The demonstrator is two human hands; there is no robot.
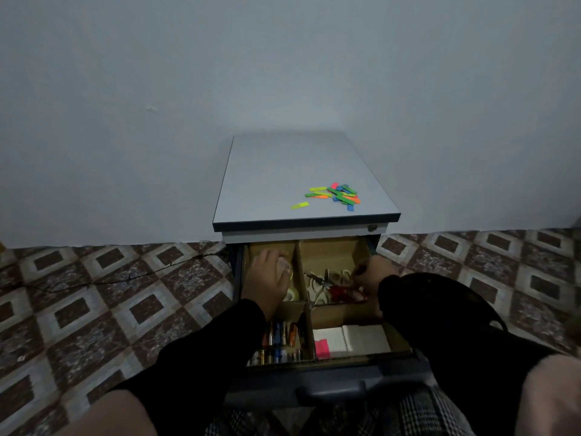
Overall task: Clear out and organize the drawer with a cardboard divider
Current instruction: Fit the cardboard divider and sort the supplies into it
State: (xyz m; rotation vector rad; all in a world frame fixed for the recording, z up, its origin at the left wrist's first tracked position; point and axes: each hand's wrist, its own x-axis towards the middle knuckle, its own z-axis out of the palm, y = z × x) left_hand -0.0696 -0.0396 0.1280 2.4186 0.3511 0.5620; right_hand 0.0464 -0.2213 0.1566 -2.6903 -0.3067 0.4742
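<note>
Both hands are down in the open drawer [330,380], which is pulled out from a small grey cabinet [301,180] standing against the wall. A cardboard divider [302,280] splits the drawer into four compartments. The left hand [269,278] is in the far-left compartment, fingers curled around a roll of clear tape [284,266], with another tape roll [293,295] lying just below it. The right hand [372,273] reaches into the far-right compartment at the right edge of a heap of scissors [330,283], some with white handles, one with red; its fingertips are tucked out of sight, so I cannot tell whether it is gripping anything. In the near-left compartment sit batteries [276,344], standing and lying in rows, their labels too blurred to read. In the near-right compartment are white paper pads [355,339] and a pink sticky-note pad [321,347]. Up on the cabinet top, a scatter of coloured sticky flags [336,195] in yellow, green, blue and orange. No legible writing anywhere.
</note>
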